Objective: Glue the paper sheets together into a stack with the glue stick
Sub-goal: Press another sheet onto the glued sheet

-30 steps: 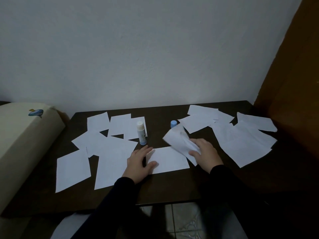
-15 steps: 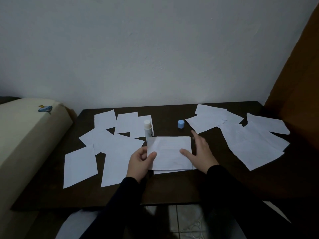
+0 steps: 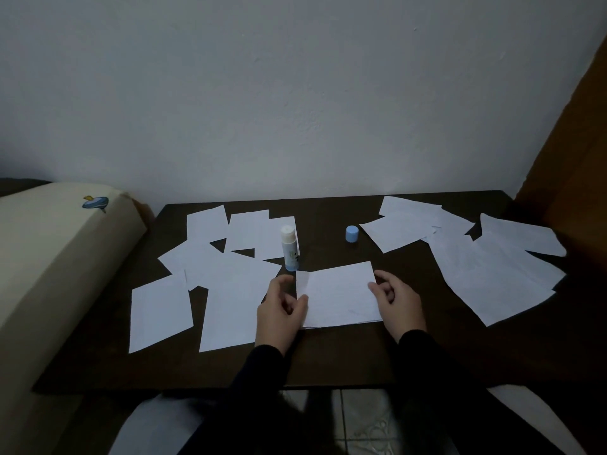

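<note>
Against a pale wall, on the dark wooden table (image 3: 328,356), the thin white paper stack (image 3: 338,295), light, floppy and best handled by its edges, is flanked by the loosely curled left hand (image 3: 279,311) and right hand (image 3: 397,300), apparently pinching nothing.

I see white sheets (image 3: 338,295) between my fingers on a dark brown table (image 3: 328,356), a white glue stick (image 3: 290,247) beyond them, its cap (image 3: 351,233) light blue.
</note>
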Available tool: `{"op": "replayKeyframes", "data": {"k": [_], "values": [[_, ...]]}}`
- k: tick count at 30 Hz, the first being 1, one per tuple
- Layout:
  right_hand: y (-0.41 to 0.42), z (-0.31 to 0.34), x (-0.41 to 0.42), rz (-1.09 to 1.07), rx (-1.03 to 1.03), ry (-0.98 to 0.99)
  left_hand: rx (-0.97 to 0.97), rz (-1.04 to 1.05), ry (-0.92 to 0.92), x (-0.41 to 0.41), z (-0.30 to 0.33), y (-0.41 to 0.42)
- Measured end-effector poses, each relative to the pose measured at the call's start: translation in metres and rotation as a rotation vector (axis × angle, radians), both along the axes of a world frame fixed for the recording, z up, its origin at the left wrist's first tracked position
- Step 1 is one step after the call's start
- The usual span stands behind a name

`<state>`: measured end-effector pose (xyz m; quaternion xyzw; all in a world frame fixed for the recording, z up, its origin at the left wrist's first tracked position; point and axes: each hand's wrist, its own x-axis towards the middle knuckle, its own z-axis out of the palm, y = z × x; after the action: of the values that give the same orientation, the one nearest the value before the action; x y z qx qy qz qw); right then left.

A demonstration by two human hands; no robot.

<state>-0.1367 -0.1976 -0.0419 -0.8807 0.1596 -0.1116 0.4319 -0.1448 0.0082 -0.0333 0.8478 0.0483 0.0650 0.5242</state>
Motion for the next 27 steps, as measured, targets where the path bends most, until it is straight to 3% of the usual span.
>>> {"op": "replayKeyframes", "data": {"k": [17,23,25,27], "values": [[0.000,-0.013,0.006,0.039,-0.295,0.009,0.319,-0.018,-0.037,0.011,-0.018,-0.001],[-0.002,-0.006,0.006,0.012,-0.234,-0.070,0.246,0.020,-0.050,0.015,-0.010,-0.001],[0.005,0.004,0.007,0.108,-0.455,-0.093,0.450,-0.037,-0.153,0.015,-0.005,-0.009],[0.015,0.016,0.010,0.339,-0.630,-0.027,0.712,-0.190,-0.151,0.017,-0.001,-0.023]]}}
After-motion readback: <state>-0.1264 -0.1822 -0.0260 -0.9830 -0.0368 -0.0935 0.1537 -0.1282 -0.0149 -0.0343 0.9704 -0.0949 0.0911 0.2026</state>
